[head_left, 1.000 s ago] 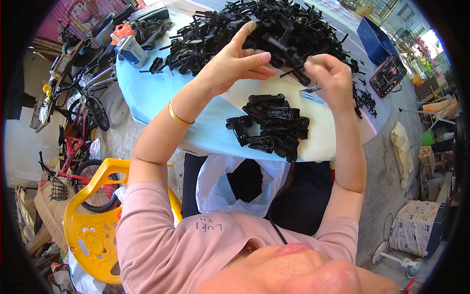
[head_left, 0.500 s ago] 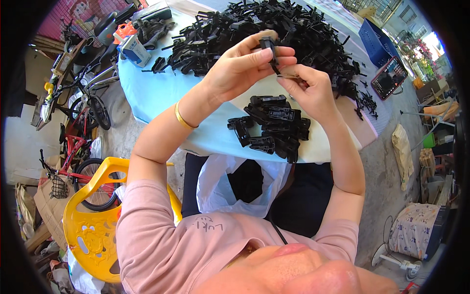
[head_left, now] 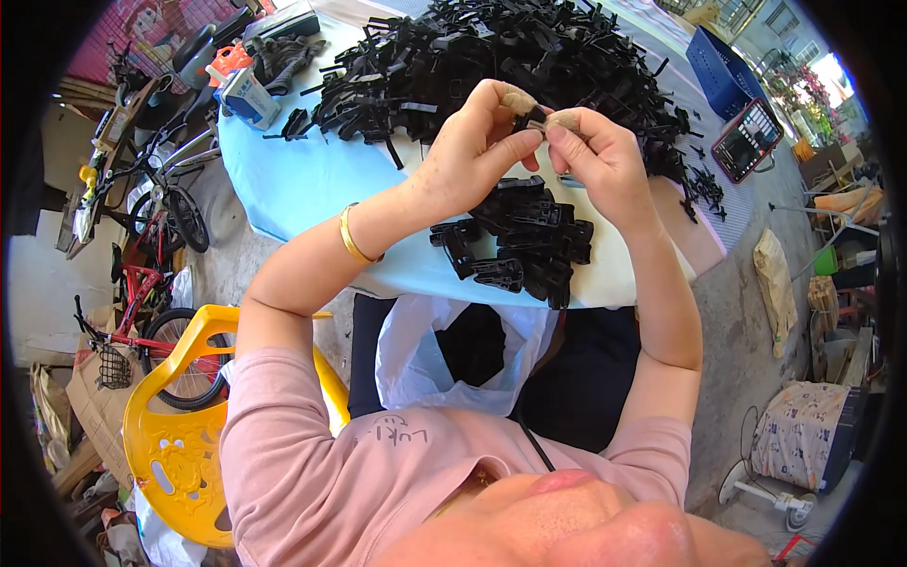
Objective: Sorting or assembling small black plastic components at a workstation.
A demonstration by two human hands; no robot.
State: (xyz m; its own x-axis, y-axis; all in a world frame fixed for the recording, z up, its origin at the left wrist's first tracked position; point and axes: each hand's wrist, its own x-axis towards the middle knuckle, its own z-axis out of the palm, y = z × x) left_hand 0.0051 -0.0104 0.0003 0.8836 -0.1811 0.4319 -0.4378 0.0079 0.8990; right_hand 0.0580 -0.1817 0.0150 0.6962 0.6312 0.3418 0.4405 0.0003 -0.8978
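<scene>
Between both hands, above the table, is a small black plastic part [head_left: 535, 117], mostly covered by fingers. My left hand [head_left: 487, 142] is closed round it, and wrappings cover at least one fingertip. From the other side my right hand [head_left: 597, 156] pinches at the same part with thumb and forefinger, also taped. Just below the hands lies a small cluster of black plastic clip-like pieces [head_left: 529, 231] near the table's front edge. Beyond them spreads a large heap of loose black plastic parts [head_left: 472, 57].
The cloth-covered table [head_left: 283, 180] also bears a blue-and-white box [head_left: 249, 98], a blue basket [head_left: 720, 74] and a phone [head_left: 748, 140]. An open white plastic bag [head_left: 406, 359] with dark contents sits on my lap. A yellow chair [head_left: 179, 416] stands at left.
My left hand has turned and drawn in a little, and both hands' fingers now meet on the black part, which is more hidden than before.
</scene>
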